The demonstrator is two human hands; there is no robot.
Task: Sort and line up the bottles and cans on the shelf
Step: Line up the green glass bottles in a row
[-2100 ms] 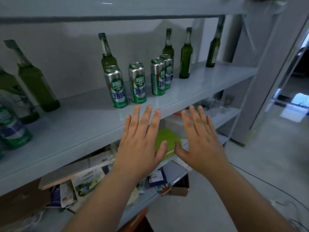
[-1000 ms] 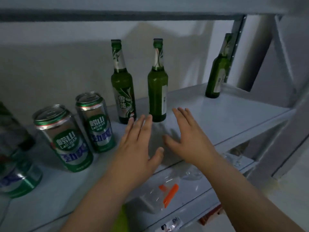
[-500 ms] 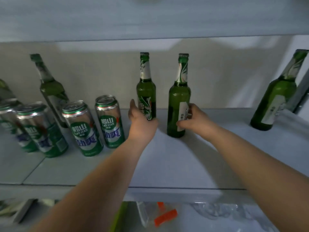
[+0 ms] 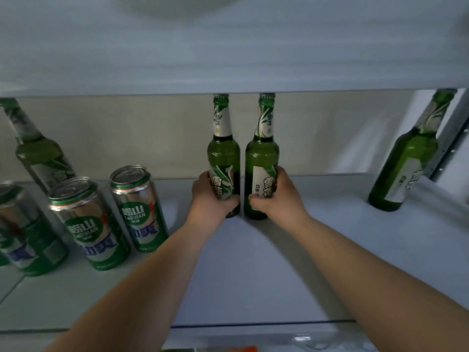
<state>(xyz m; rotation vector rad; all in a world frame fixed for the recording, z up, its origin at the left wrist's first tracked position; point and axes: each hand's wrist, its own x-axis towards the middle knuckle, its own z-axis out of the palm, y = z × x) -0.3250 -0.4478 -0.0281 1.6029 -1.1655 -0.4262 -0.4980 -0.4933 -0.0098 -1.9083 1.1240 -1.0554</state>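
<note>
On the shelf (image 4: 330, 250), holds left bottle (image 4: 223, 156) and right bottle (image 4: 262, 158) upright, nearly touching, right of the cans (image 4: 138, 212). Curls left hand (image 4: 209, 201) round the first's label, right hand (image 4: 279, 199) round the second's. Probably heavy, rigid, slick, breakable glass: best gripped low, not by the neck.

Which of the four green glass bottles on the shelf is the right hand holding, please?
The green glass bottle second from the right, white label showing: the right hand grips its lower body.
</note>
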